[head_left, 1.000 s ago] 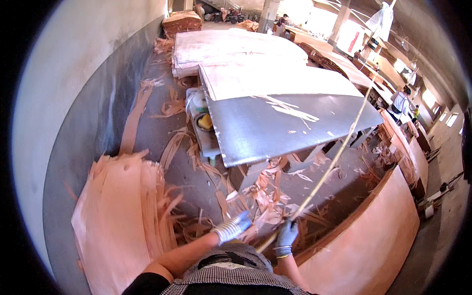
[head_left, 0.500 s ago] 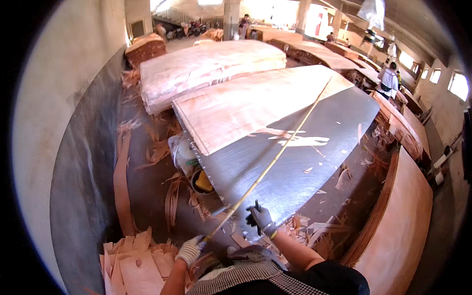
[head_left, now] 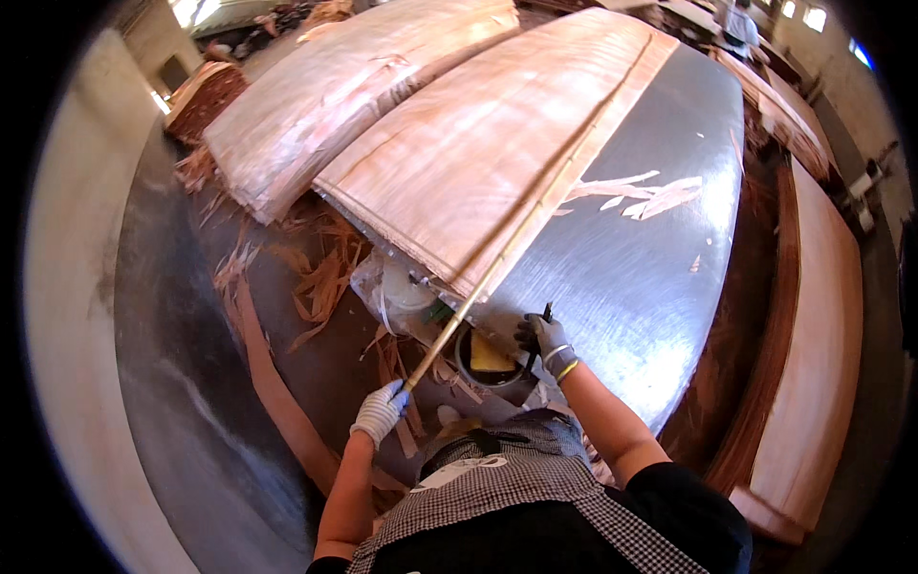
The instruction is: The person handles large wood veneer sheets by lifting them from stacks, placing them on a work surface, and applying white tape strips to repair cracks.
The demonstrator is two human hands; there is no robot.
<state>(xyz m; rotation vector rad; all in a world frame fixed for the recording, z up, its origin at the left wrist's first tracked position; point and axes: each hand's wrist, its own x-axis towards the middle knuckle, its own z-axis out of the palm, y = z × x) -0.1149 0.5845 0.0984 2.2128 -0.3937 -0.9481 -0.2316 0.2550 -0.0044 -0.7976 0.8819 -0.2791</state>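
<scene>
My left hand, in a pale striped glove, is closed around the near end of a long thin pole. The pole reaches away over a stack of pale wood veneer sheets, close to the stack's right edge; whether it touches the top sheet I cannot tell. My right hand, in a grey glove with dark fingers, is closed on a slim dark handled tool, its kind unclear. This hand is above the near end of a smooth metal tabletop, on which the stack lies.
Torn veneer strips lie on the metal top. Below its near left corner stands a round bucket holding a yellow block. More veneer stacks are at the left and right. Scraps litter the floor. A person stands far off.
The pole has shifted left off the bare metal onto the veneer stack's right part. Both hands have moved nearer the stack, still holding the pole and the dark tool. The view tilts further down.
</scene>
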